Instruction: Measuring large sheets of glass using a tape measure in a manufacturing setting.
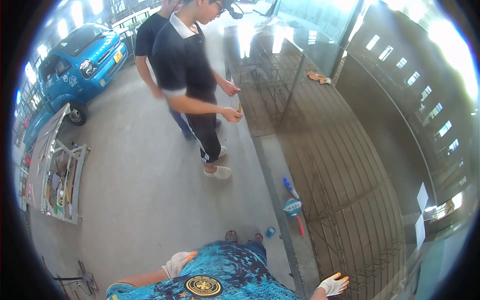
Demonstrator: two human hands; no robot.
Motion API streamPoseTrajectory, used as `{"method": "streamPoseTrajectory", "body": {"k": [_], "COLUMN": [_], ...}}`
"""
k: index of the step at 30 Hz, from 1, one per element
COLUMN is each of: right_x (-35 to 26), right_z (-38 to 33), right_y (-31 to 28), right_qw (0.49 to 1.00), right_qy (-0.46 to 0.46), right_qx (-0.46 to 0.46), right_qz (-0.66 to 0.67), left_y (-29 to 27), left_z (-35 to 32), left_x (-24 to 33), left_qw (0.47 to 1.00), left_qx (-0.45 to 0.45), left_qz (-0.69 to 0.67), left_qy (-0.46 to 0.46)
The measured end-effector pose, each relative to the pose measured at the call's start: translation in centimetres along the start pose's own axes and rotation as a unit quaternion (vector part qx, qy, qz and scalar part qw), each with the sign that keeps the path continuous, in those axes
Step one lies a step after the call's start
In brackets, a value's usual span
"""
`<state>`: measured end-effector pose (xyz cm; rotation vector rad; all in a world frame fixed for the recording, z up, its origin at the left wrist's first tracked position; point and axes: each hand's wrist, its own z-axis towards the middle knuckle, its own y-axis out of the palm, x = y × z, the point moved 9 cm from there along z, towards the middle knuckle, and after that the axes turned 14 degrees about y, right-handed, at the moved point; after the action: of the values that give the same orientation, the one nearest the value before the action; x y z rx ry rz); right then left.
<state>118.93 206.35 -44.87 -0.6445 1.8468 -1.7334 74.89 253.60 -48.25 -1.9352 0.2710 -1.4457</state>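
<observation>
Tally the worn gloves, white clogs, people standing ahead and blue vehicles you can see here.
Worn gloves: 2
White clogs: 2
People standing ahead: 2
Blue vehicle: 1
Total: 7

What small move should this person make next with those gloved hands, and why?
Perhaps bring the left hand over to the shiny sheet. The right hand is spread open at the sheet's near end, while the left seems only to rest against the patterned shirt, so it looks free to help.
</observation>
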Motion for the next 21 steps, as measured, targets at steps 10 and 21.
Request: {"method": "streamPoseTrajectory", "body": {"k": [10,21], "right_x": [0.0,0.0], "right_z": [-0.3,-0.2], "right_y": [-0.4,-0.3], "right_qw": [1.0,1.0], "right_qy": [0.002,0.005], "right_qx": [-0.008,-0.011], "right_qz": [-0.005,-0.001], "left_y": [-2.2,-2.6], "left_z": [1.9,2.3], "left_x": [3.3,3.7], "left_qw": [0.997,1.0], "left_qx": [-0.013,-0.009], "left_qz": [-0.057,-0.03], "left_qy": [-0.049,-0.005]}}
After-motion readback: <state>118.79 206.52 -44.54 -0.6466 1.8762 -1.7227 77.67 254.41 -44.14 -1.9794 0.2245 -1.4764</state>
